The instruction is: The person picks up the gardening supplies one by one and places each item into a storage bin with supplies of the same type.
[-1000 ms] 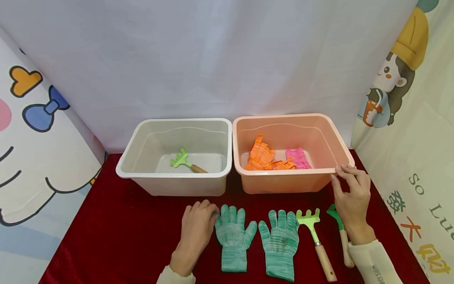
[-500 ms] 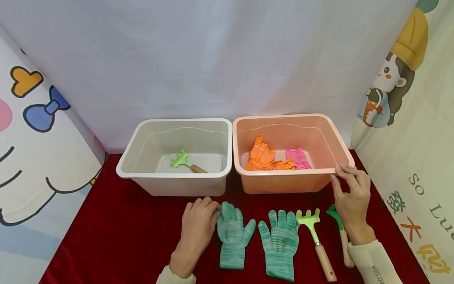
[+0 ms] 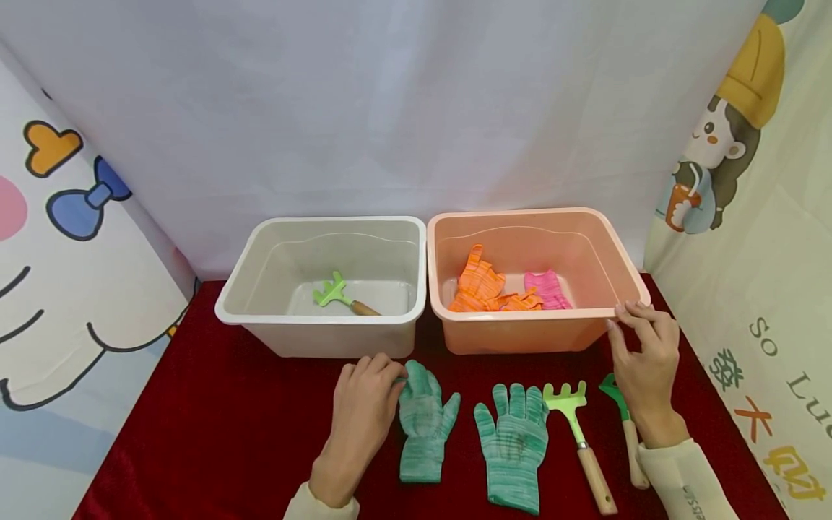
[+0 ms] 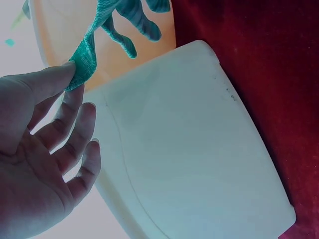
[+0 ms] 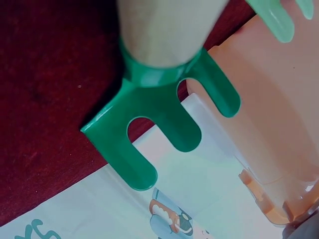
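Observation:
My left hand (image 3: 366,415) pinches a fingertip of a green knitted glove (image 3: 424,422) between thumb and fingers. In the left wrist view that glove (image 4: 83,59) hangs from the pinch, its other fingers dangling. A matching green glove (image 3: 516,448) lies flat on the red cloth to the right. My right hand (image 3: 646,368) holds the front right corner of the peach tub (image 3: 520,332), fingertips on the rim. Beneath that wrist lies a dark green hand rake (image 5: 159,104) with a wooden handle. A light green hand rake (image 3: 578,433) lies between it and the flat glove.
A pale grey tub (image 3: 331,339) stands left of the peach one, with a small light green rake (image 3: 334,289) inside. Orange gloves (image 3: 479,282) and a pink glove (image 3: 549,289) lie in the peach tub. Red cloth (image 3: 214,433) covers the table; curtains hang around it.
The left green glove has been drawn upward toward the tubs, its cuff sliding up and left with my left hand's pinch. My right hand stays on the peach tub's corner.

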`<state>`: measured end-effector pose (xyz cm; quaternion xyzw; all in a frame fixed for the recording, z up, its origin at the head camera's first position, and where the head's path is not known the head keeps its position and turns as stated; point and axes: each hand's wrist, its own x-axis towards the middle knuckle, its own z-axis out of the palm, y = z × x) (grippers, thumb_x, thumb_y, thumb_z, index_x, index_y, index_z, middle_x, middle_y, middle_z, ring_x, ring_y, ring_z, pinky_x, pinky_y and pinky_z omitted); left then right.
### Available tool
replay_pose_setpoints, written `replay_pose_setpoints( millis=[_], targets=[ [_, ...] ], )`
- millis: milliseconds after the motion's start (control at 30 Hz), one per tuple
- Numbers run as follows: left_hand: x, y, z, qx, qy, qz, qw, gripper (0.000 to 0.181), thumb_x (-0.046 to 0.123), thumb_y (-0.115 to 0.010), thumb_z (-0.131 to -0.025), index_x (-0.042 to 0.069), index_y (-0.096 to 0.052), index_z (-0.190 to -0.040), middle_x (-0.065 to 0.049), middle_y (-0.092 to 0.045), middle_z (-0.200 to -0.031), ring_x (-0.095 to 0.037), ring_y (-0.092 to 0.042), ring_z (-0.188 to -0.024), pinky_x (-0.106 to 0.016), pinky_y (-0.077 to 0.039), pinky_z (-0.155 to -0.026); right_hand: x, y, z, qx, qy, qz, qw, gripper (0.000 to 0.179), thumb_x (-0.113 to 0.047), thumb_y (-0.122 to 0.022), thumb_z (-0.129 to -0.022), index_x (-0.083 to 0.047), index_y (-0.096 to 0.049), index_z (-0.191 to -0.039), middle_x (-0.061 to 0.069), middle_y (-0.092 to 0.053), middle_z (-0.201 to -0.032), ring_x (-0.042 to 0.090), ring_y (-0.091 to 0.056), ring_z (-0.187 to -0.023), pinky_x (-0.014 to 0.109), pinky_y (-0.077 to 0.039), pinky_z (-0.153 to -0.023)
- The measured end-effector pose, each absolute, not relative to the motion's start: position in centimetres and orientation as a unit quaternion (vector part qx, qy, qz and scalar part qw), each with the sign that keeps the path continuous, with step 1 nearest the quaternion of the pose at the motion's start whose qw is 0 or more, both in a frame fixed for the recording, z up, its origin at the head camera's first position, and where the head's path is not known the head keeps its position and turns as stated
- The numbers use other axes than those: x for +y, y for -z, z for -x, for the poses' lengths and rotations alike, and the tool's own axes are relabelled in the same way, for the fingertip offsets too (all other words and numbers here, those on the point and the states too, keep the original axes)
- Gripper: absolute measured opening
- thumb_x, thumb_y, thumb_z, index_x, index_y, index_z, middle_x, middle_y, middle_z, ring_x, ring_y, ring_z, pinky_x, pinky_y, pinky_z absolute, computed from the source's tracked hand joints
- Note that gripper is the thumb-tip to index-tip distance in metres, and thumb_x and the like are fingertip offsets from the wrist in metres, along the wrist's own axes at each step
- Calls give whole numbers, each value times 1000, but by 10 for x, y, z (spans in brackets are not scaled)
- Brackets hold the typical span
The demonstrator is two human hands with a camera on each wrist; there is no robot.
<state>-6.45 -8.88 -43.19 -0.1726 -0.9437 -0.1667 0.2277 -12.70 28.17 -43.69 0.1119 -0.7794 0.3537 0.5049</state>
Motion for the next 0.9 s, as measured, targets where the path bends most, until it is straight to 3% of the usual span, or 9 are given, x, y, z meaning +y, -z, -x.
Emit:
replay_pose_setpoints(
  millis=[133, 400, 900],
  targets=[
    [-88, 429, 64, -942, 161, 175, 236, 16, 13, -79, -72, 20, -69, -82, 8, -57, -79, -16, -51, -72, -28, -35, -62, 278, 433, 125, -775, -356, -111, 510, 34, 26, -71, -58, 13, -67, -89, 29, -58, -95, 47, -49, -93, 28, -34, -92],
    [-87, 426, 65, -942, 149, 179, 243, 14, 13, -79, -73, 19, -70, -82, 6, -57, -79, -17, -52, -72, -29, -35, -62, 295, 453, 133, -788, -348, -114, 496, 31, 12, -76, -66, 5, -70, -96, 22, -60, -101, 40, -51, -99, 31, -36, -93],
    [-85, 418, 70, -937, 158, 179, 255, 14, 13, -78, -73, 19, -71, -84, 6, -60, -81, -17, -54, -74, -30, -36, -62, 296, 453, 133, -794, -348, -118, 485, 27, 0, -77, -72, 2, -70, -98, 19, -61, -104, 38, -51, -101, 34, -36, -94]
  ],
)
